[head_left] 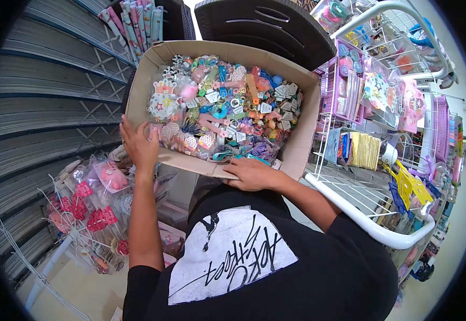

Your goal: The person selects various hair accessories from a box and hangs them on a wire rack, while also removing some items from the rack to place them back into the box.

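Note:
A large cardboard box [190, 164] is in front of me, filled with small trinkets in clear packets, many with white tags. At its near left corner, my left hand [140, 143] grips the wall, fingers apart along the edge. My right hand [253, 174] is closed over the near rim, right of the middle, with some fingertips hidden inside. Close to that hand lie teal and purple packets [262, 151]. Toward the left side of the box sit a white star-patterned packet [163, 107] and a pink fluffy ball [189, 92].
On the right stands a white wire rack [396, 241] with stationery and a purple basket [345, 109]. Pink packaged accessories [102, 218] hang at lower left beside a dark slatted shutter [45, 101]. Behind the box are dark chairs [265, 27] and patterned rolls [139, 24].

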Tool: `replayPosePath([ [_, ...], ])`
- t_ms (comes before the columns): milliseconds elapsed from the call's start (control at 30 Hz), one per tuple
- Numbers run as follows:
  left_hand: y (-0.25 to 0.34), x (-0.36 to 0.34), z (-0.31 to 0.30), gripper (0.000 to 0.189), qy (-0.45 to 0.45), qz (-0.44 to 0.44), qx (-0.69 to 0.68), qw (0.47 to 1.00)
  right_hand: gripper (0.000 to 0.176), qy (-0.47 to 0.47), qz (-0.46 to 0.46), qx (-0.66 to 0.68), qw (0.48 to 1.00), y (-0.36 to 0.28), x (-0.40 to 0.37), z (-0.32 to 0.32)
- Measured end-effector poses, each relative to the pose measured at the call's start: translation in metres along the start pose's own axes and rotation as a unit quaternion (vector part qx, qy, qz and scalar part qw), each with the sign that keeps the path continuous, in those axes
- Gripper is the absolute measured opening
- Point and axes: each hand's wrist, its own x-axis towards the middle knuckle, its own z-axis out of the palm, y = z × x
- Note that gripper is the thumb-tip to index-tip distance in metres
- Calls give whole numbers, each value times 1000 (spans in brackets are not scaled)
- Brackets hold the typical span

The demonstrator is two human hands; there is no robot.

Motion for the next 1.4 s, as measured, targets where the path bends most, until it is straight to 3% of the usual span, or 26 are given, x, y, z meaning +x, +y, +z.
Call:
replayPosePath([
  [533, 0, -2, -1, 30, 0, -7, -9, 1000, 56, -10, -14, -16, 1000, 1, 3, 1],
  [733, -3, -2, 3, 27, 9, -7, -18, 1000, 67, -32, 10, 156, 987, -2, 34, -8],
  [800, -3, -1, 2, 27, 8, -6, -17, 1000, 66, 35, 75, 105, 991, -12, 44, -17],
  [867, -2, -2, 0, 27, 6, -2, -17, 1000, 61, 74, 42, 73, 994, 0, 65, -7],
  [967, 0, -1, 0, 28, -1, -14, -16, 1000, 55, 145, 86, -32, 985, 7, 90, -5],
  [1400, 2, 1, -2, 26, 10, -26, -30, 999, 47, 151, 69, -32, 986, 32, 102, 3],
])
